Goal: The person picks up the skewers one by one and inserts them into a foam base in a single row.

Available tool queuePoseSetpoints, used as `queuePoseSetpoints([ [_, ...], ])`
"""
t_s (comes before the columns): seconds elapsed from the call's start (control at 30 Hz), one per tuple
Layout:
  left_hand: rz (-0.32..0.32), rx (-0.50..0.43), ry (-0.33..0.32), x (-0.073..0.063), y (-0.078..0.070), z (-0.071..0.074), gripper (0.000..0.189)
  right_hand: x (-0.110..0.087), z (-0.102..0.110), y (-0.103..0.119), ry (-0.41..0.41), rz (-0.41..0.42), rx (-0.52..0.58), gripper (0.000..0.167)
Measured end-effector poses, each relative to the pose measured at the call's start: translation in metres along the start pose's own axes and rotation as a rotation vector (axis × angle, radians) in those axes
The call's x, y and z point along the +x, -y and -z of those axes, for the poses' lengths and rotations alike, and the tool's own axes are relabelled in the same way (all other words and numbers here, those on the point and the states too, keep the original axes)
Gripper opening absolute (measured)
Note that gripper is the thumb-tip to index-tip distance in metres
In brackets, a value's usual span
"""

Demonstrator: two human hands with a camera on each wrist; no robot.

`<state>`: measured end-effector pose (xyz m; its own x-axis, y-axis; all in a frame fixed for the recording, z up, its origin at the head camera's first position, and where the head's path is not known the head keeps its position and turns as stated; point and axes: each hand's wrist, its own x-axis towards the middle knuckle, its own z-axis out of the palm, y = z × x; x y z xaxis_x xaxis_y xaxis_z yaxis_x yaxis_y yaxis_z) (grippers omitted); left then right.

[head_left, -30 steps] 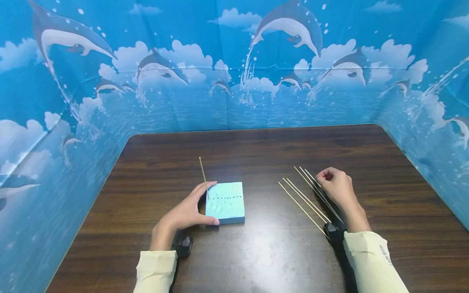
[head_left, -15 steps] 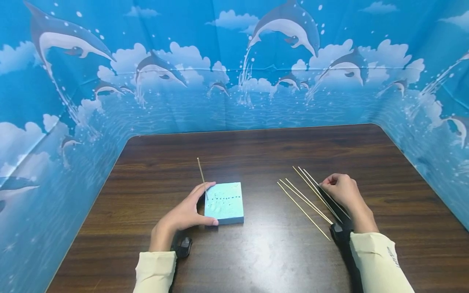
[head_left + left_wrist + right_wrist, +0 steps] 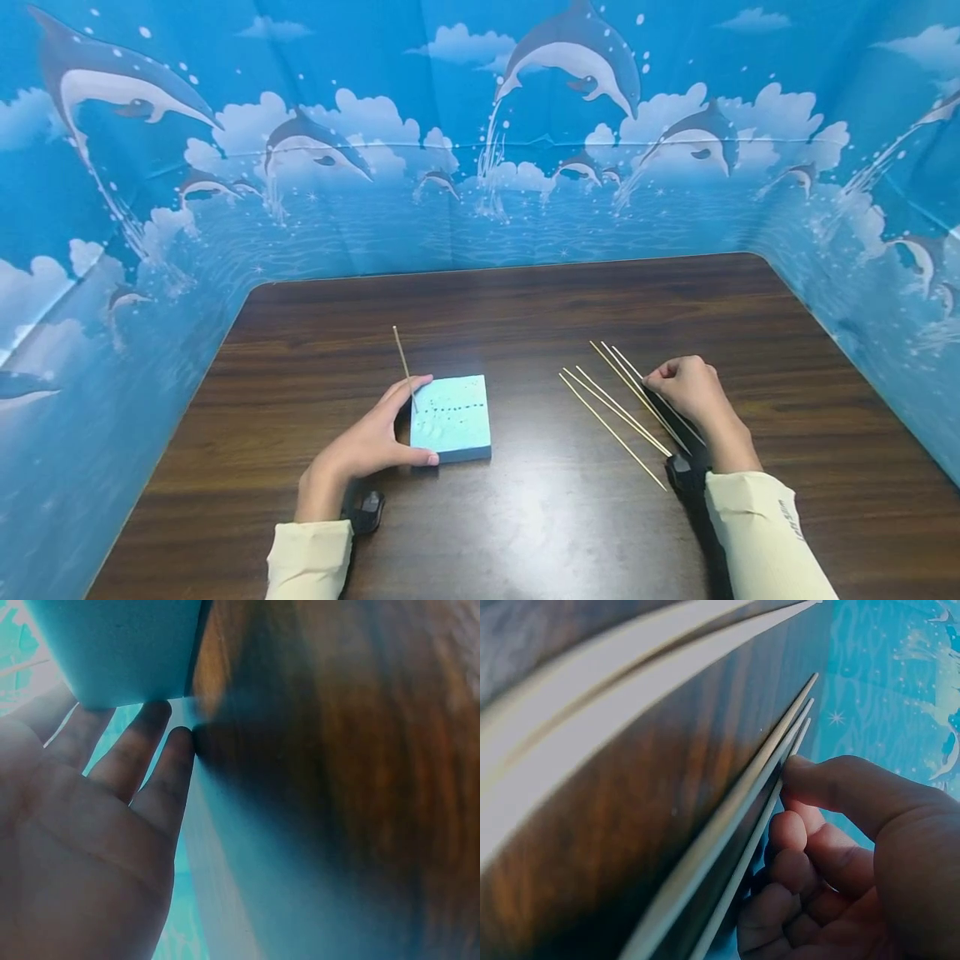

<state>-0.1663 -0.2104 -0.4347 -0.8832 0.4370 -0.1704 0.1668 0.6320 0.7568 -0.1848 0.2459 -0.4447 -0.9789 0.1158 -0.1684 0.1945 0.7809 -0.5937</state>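
Observation:
My left hand [image 3: 371, 437] holds a light-blue foam block [image 3: 452, 432], thumb on its near side and fingers along its left and far sides. Dark marks run in a row across the block's top. One thin wooden stick [image 3: 405, 365] stands in the block's left part, leaning slightly left. Over to the right, my right hand [image 3: 693, 400] pinches a thin wooden stick [image 3: 749, 847] between thumb and index finger; its other fingers are curled. That stick is the rightmost of a group, and two more sticks [image 3: 727, 806] lie close beside it in the right wrist view.
Several loose sticks [image 3: 611, 431] lie slanted on the dark wooden table [image 3: 517, 325], between the block and my right hand. A blue dolphin-print cloth [image 3: 495, 217] hangs around the table's back and sides. Black wrist cameras [image 3: 367, 511] sit under both wrists.
My right hand has shifted slightly right, and the near end of the rightmost stick has swung away from its neighbours. The left hand stays on the block. The head view has turned slightly.

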Motion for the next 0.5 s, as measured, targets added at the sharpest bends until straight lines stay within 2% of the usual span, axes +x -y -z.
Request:
queuePoseSetpoints([
  [0.23,0.012,0.002,0.002,0.0013,-0.0016,-0.0014,0.111,-0.0018,0.0004,-0.0023,0.024,0.0,0.016,0.02],
  [0.5,0.011,0.007,0.001,0.0007,-0.0009,-0.0009,0.111,-0.0017,-0.003,-0.0026,0.03,0.052,0.02,0.014],
])
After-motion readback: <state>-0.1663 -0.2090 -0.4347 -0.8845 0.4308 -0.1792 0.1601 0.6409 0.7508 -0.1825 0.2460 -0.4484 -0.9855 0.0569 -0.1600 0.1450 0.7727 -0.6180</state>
